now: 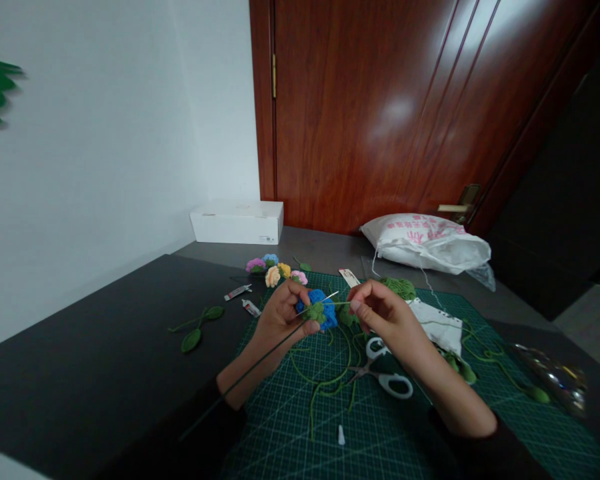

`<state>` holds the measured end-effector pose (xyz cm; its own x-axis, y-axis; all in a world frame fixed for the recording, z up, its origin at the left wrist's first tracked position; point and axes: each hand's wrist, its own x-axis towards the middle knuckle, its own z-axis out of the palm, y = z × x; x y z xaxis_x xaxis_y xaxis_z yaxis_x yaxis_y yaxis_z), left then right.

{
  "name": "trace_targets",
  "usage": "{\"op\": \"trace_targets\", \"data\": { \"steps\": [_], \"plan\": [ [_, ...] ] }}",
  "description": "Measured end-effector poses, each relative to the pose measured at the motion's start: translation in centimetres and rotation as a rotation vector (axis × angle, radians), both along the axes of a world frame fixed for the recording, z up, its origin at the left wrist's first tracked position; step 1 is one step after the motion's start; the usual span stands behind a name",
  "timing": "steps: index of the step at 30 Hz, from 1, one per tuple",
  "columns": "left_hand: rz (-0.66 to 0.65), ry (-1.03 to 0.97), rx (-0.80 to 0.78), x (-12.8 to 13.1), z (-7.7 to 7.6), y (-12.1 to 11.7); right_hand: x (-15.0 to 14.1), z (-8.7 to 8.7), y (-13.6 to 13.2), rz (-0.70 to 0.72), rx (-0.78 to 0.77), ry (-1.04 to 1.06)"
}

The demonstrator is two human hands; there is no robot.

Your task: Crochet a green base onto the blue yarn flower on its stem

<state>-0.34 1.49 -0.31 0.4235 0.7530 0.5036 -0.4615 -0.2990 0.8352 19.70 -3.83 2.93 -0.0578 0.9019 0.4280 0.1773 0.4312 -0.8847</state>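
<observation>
My left hand (285, 310) grips a blue crocheted flower (321, 308) with a green base (315, 312). A long thin green stem (253, 369) runs from the base down to the lower left, over my forearm. A thin metal needle or hook (331, 295) sticks out at the flower, pointing up to the right. My right hand (375, 308) pinches a strand of green yarn (343, 304), drawn taut from the flower's base. Below my hands, white-handled scissors (380, 373) lie spread beside loose green yarn ends (325, 385).
Several crocheted flowers (275, 270) lie behind my left hand, with small tubes (237, 292) and green leaves (192, 340) leftward. A green cutting mat (280, 400) bears a white cap (341, 435) and a green yarn ball (399, 288). Behind are a white box (237, 223) and a white bag (425, 240).
</observation>
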Motion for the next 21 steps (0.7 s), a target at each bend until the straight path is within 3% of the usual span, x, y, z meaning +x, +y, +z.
{"op": "trace_targets", "data": {
  "steps": [3,7,14,18,21],
  "plan": [
    [-0.006,-0.017,0.012,0.2,-0.4,0.1,-0.8,-0.2,0.0,0.065,-0.107,0.230],
    [0.001,-0.014,-0.002,0.3,-0.3,-0.5,-2.4,-0.3,-0.6,0.045,-0.108,0.453],
    [0.018,-0.011,0.003,0.4,-0.6,-0.3,-2.9,0.3,-0.8,0.066,-0.139,0.526],
    [0.022,-0.038,0.003,0.3,-1.0,0.3,-1.8,0.3,-0.2,-0.024,-0.146,0.620],
    [0.021,-0.052,-0.006,0.2,-0.9,0.2,-0.8,0.0,0.3,-0.105,-0.132,0.549]
  ]
}}
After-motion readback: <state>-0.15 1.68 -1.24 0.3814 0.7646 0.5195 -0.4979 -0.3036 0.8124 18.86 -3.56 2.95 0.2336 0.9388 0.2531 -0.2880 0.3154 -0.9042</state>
